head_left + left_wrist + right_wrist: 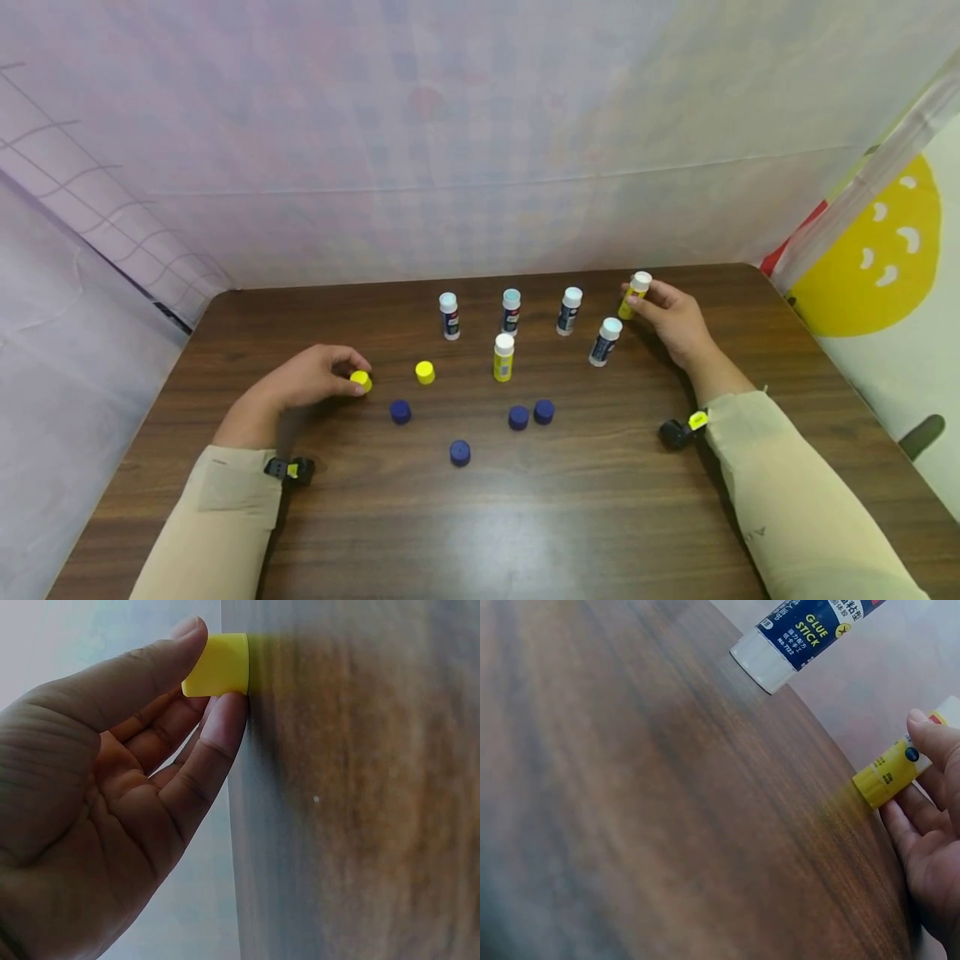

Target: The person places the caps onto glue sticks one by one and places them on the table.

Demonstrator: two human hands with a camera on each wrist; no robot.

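At the left of the table, my left hand (309,377) pinches a yellow cap (361,382) between thumb and fingertips. The left wrist view shows this yellow cap (220,666) right at the tabletop. Far to the right, thumb and fingers of my right hand (673,323) hold a yellow glue stick (637,288), uncapped with a white top. Its yellow base (885,776) is at the wood in the right wrist view. Closest to that hand stands an uncapped dark blue glue stick (603,343). A second yellow cap (425,372) lies right of my left hand.
Upright on the brown table (360,508) are another yellow glue stick (503,360) and three dark blue ones, the leftmost blue glue stick (450,317) near the back edge. Several blue caps, including one blue cap (460,452), lie nearer the front. A printed curtain (480,167) hangs behind.
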